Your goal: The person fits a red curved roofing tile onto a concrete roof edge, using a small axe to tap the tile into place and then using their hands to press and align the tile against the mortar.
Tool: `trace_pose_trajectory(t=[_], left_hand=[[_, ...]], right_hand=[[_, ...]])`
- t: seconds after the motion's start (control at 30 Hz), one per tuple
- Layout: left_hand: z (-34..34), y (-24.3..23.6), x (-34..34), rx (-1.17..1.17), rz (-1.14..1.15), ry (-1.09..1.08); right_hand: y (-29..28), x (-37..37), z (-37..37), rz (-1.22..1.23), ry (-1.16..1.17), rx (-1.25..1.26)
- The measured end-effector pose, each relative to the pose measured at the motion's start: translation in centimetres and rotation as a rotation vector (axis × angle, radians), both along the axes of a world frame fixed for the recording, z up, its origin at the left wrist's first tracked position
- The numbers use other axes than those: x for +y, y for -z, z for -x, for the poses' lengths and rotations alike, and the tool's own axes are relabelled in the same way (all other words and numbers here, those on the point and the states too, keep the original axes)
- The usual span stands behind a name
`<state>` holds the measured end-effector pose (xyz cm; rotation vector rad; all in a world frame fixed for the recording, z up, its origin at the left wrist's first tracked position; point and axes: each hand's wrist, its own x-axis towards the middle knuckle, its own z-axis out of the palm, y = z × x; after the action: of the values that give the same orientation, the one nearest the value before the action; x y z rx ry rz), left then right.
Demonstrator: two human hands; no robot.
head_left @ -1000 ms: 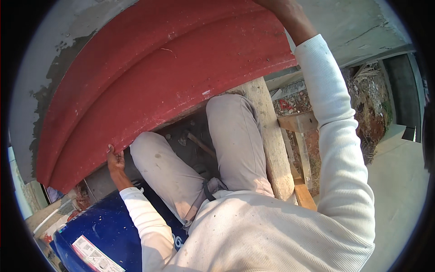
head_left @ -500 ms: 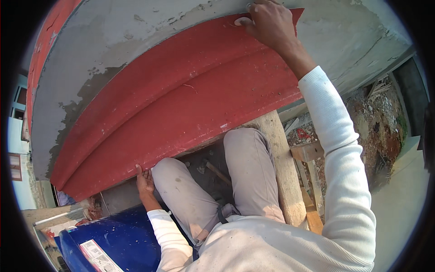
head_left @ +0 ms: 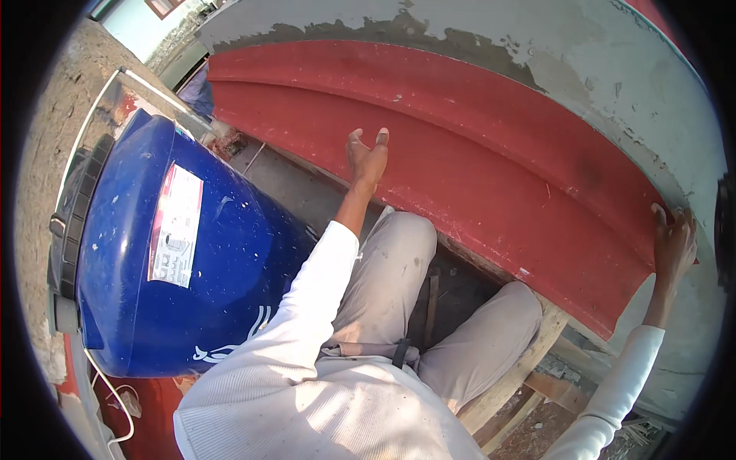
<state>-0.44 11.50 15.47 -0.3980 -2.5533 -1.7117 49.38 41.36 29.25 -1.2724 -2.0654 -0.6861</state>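
A long red moulded strip (head_left: 475, 153) with curved ridges lies against a grey plastered wall (head_left: 583, 69). My left hand (head_left: 368, 157) is raised in front of its lower edge, fingers spread, palm toward the strip, holding nothing. My right hand (head_left: 673, 241) presses flat on the strip's right end where red meets grey plaster. My knees in light trousers (head_left: 399, 268) sit just below the strip.
A big blue plastic bucket (head_left: 176, 253) with a white label and wire handle stands at my left, close to my left arm. A wooden plank (head_left: 521, 368) runs under my right leg. Rough wall lies far left.
The view has swung left and down. My left hand came off the strip's lower edge and now hovers open. My right hand stays at the strip's end.
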Motion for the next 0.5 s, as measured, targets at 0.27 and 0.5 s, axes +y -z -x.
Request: trace_pose_trajectory(t=[0.27,0.5], left_hand=[[6.3,-3.3,1.4,-0.399,-0.180,0.044],[7.9,-4.5,3.8,-0.300,-0.107,0.191]], right_hand=[[-0.2,0.3,-0.3,0.085,0.009,-0.054],[0.5,-0.2,-0.6,0.024,0.047,0.031]])
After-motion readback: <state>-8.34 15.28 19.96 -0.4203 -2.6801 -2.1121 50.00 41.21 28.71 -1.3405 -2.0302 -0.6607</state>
